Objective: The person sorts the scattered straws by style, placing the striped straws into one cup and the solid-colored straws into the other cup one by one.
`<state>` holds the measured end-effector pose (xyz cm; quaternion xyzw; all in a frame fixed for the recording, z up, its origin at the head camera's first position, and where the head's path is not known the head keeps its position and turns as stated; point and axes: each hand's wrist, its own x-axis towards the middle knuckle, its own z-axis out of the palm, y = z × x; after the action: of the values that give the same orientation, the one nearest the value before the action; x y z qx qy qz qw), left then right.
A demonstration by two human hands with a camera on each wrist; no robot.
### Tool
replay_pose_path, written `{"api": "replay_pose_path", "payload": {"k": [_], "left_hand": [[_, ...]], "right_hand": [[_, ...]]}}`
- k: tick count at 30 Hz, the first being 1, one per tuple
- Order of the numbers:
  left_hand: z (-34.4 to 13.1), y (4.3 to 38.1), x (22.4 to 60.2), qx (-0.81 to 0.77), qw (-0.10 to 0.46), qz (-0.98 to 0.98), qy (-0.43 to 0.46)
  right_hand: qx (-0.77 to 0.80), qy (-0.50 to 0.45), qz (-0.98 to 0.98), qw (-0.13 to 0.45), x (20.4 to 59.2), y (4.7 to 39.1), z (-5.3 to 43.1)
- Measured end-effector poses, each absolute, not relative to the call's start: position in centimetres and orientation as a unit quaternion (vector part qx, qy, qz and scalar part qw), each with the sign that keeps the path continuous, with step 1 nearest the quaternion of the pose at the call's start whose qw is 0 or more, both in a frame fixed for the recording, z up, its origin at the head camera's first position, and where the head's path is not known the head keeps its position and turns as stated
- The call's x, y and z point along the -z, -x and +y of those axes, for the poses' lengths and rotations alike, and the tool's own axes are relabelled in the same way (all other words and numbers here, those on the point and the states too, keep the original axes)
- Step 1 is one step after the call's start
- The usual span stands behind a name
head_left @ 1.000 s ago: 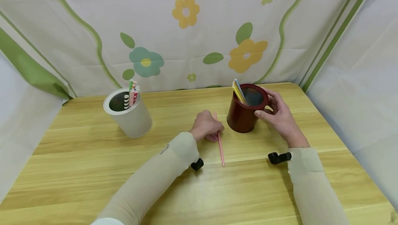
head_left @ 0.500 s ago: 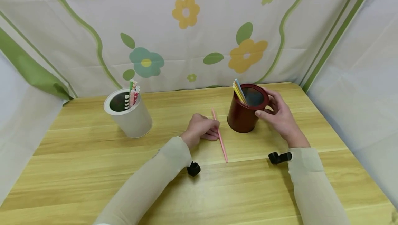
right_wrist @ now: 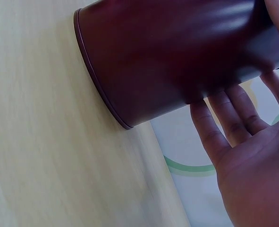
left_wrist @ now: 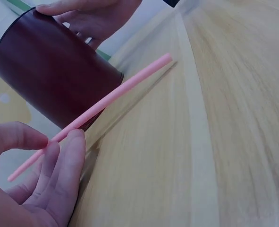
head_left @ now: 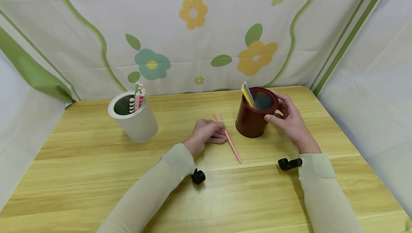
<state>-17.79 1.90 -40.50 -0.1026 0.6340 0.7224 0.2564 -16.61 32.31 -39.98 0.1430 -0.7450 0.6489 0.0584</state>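
Observation:
My left hand [head_left: 208, 132] pinches a plain pink straw [head_left: 232, 147] between thumb and fingertips, a little left of the dark red can [head_left: 251, 122]. In the left wrist view the straw [left_wrist: 115, 93] slants across in front of the can, its shadow on the wood below. My right hand [head_left: 288, 120] holds the can at its upper right side, thumb at the front and fingers behind. The right wrist view shows the fingertips against the wall of the can [right_wrist: 167, 56]. Several yellow and blue straws [head_left: 247, 95] lean inside it.
A white can [head_left: 139, 127] stands at the back left, holding several striped straws [head_left: 137, 98]. Both cans are on a wooden table [head_left: 96, 175]. Behind the table hangs a white curtain [head_left: 206, 39] printed with flowers. A black wrist camera [head_left: 198, 176] hangs by my left cuff.
My left hand has shifted slightly left, and the pink straw has turned so its near end swings right and its far end left. My right hand stays on the dark red can.

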Motion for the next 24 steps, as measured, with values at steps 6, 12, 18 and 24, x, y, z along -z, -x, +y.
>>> {"api": "replay_pose_path", "payload": {"k": [6, 12, 18, 24], "left_hand": [[1.6, 17.6, 40.5, -0.741, 0.244, 0.618, 0.099], [1.5, 17.6, 40.1, -0.759, 0.18, 0.615, 0.117], [1.5, 17.7, 38.5, -0.787, 0.091, 0.6, 0.109], [1.4, 17.7, 36.0, -0.814, 0.031, 0.573, 0.088]], "right_hand": [[-0.651, -0.143, -0.743, 0.059, 40.0, 16.6, 32.3], [-0.656, -0.145, -0.738, 0.061, 40.0, 16.6, 32.3], [-0.662, -0.141, -0.734, 0.058, 39.8, 16.4, 32.2], [-0.662, -0.143, -0.733, 0.058, 39.8, 16.4, 32.1]]}}
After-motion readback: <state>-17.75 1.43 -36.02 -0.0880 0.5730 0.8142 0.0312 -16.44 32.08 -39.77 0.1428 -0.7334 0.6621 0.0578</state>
